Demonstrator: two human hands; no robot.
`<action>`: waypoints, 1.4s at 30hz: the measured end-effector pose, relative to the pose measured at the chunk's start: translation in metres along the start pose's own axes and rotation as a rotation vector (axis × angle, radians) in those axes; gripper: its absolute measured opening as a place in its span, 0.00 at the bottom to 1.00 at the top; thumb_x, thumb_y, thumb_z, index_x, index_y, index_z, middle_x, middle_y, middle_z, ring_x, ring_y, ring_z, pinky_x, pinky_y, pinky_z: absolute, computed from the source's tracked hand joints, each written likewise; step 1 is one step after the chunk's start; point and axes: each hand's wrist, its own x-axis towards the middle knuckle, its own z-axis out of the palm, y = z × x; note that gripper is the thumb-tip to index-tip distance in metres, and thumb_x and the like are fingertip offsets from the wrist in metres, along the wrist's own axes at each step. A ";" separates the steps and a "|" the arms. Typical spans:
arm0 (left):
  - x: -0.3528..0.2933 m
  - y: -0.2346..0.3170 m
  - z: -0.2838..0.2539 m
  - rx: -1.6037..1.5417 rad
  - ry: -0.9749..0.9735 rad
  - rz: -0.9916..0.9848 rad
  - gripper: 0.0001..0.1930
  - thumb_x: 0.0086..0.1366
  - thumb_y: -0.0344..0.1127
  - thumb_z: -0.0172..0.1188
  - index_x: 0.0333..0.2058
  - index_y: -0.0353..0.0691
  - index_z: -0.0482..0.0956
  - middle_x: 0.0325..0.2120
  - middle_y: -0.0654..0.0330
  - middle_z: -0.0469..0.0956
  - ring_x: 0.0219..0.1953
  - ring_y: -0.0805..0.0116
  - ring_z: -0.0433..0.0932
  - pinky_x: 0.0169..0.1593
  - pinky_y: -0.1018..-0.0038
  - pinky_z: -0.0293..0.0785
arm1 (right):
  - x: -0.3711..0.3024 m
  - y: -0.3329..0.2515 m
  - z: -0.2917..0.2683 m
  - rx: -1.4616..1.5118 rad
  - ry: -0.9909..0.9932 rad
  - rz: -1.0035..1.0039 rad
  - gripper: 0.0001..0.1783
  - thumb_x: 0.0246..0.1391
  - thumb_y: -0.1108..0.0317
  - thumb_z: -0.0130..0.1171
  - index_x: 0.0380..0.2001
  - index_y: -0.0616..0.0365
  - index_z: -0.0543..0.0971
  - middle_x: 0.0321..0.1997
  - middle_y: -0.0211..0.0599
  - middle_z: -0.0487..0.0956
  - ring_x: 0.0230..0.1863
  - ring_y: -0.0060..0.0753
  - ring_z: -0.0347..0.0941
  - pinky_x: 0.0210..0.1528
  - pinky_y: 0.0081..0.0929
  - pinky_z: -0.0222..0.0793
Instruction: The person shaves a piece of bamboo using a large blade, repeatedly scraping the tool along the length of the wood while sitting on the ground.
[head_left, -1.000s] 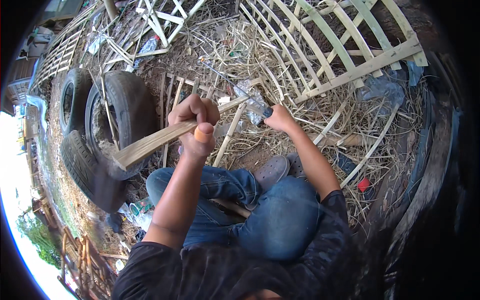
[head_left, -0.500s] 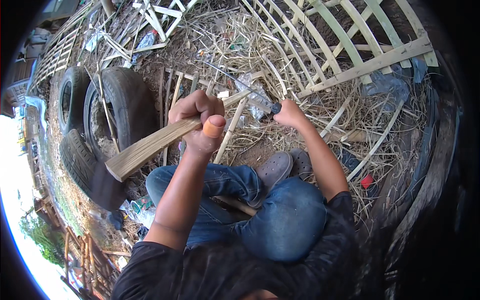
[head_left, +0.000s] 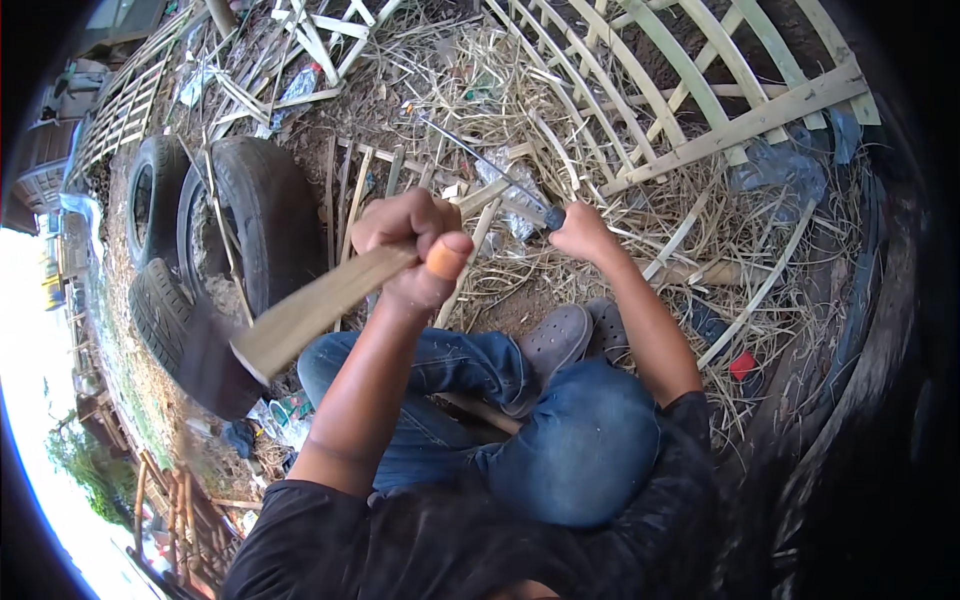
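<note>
My left hand is closed around a pale bamboo slat, its thumb wrapped in an orange band. The slat's broad end points down and left toward me. Its narrower far part runs past my fist toward the blade. In my right hand, the fingers grip the dark handle of a long, thin-bladed knife. The blade points up and left, low over the littered ground, and crosses near the slat's far part. Whether the two touch I cannot tell.
Old tyres stand at the left. A bamboo lattice panel lies at the upper right. Shavings and strips litter the ground, with plastic sheeting and a red scrap among them. My bent knee is below my right hand.
My left hand and the slat have shifted slightly right, the slat's near end also dropping a little and blurring. My right hand stays about where it was on the handle. The whole view has shifted slightly.
</note>
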 end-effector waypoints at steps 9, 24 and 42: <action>0.001 -0.002 0.013 0.067 -0.073 0.098 0.29 0.60 0.49 0.64 0.15 0.44 0.54 0.08 0.71 0.54 0.09 0.82 0.50 0.14 0.78 0.42 | -0.009 0.012 -0.002 0.193 -0.080 0.178 0.13 0.37 0.68 0.58 0.26 0.68 0.79 0.27 0.57 0.79 0.30 0.53 0.78 0.35 0.38 0.72; 0.006 -0.002 0.009 0.084 -0.114 0.099 0.28 0.61 0.47 0.62 0.15 0.44 0.53 0.06 0.71 0.54 0.08 0.80 0.51 0.12 0.79 0.45 | -0.018 0.010 0.010 0.183 -0.048 0.132 0.13 0.37 0.64 0.61 0.22 0.67 0.78 0.24 0.57 0.79 0.31 0.56 0.78 0.37 0.41 0.73; 0.003 -0.003 -0.003 0.104 -0.071 0.102 0.28 0.61 0.46 0.63 0.16 0.43 0.53 0.08 0.70 0.54 0.09 0.81 0.51 0.13 0.79 0.46 | -0.058 -0.038 0.000 0.162 0.483 -0.341 0.12 0.44 0.63 0.64 0.29 0.58 0.76 0.21 0.48 0.78 0.27 0.51 0.78 0.30 0.41 0.73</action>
